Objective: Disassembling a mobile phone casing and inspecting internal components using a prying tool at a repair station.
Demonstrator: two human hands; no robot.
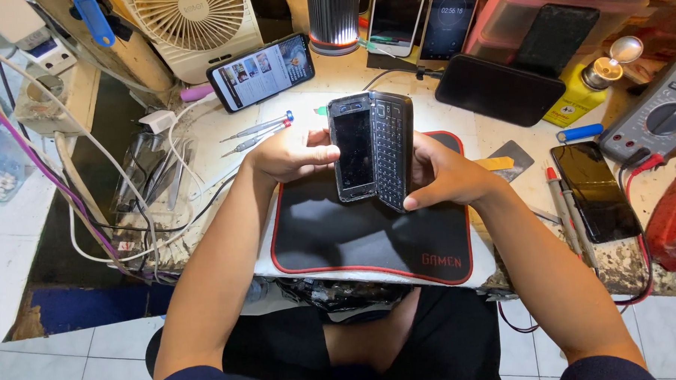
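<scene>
Left hand: the left hand (pixel 288 156) was closed on the screen half of a black folding keyboard phone (pixel 372 150), fingers wrapped round its left edge

Right hand: the right hand (pixel 442 177) gripped the keypad half from the right; thumb beneath its lower corner

Phone: was held upright, partly unfolded, just above a black red-edged work mat (pixel 340 239); dark screen facing the camera

Bench: two precision screwdrivers (pixel 257 134) lay left of the hands; a lit smartphone (pixel 261 71) leaned by a white fan (pixel 193 23); a multimeter (pixel 659 117) and a dark smartphone (pixel 594 191) lay to the right
</scene>
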